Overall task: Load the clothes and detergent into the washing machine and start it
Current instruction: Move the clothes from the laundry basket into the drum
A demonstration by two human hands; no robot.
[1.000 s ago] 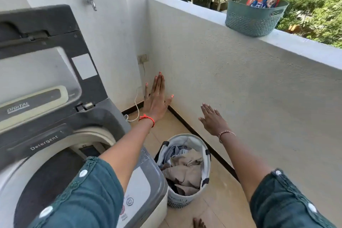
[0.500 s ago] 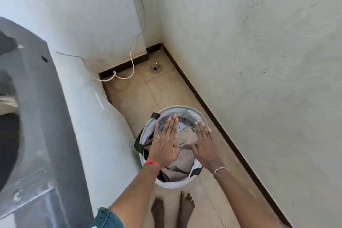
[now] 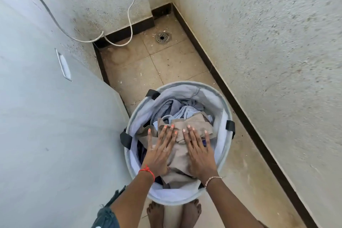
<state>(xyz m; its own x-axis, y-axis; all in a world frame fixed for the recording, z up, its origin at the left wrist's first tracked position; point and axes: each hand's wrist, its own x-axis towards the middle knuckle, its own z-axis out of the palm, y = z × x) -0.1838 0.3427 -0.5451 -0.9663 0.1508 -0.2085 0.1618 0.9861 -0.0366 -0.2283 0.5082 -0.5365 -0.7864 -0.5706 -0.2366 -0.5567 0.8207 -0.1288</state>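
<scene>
A round grey laundry basket (image 3: 221, 102) stands on the tiled floor, filled with clothes. A beige garment (image 3: 182, 155) lies on top, with pale blue clothes (image 3: 185, 111) behind it. My left hand (image 3: 160, 149) and my right hand (image 3: 199, 151) rest flat on the beige garment, fingers spread, gripping nothing. The washing machine's white side panel (image 3: 46, 126) fills the left of the view; its tub and lid are out of sight. No detergent is in view.
A white cable (image 3: 129, 15) hangs down the back wall to the floor. A floor drain (image 3: 162, 37) sits near the corner. A rough wall (image 3: 268, 61) runs along the right. My bare feet (image 3: 174, 213) stand just behind the basket.
My view has dropped from the open machine and balcony wall to the basket. Both hands have come down from the air onto the clothes in the basket.
</scene>
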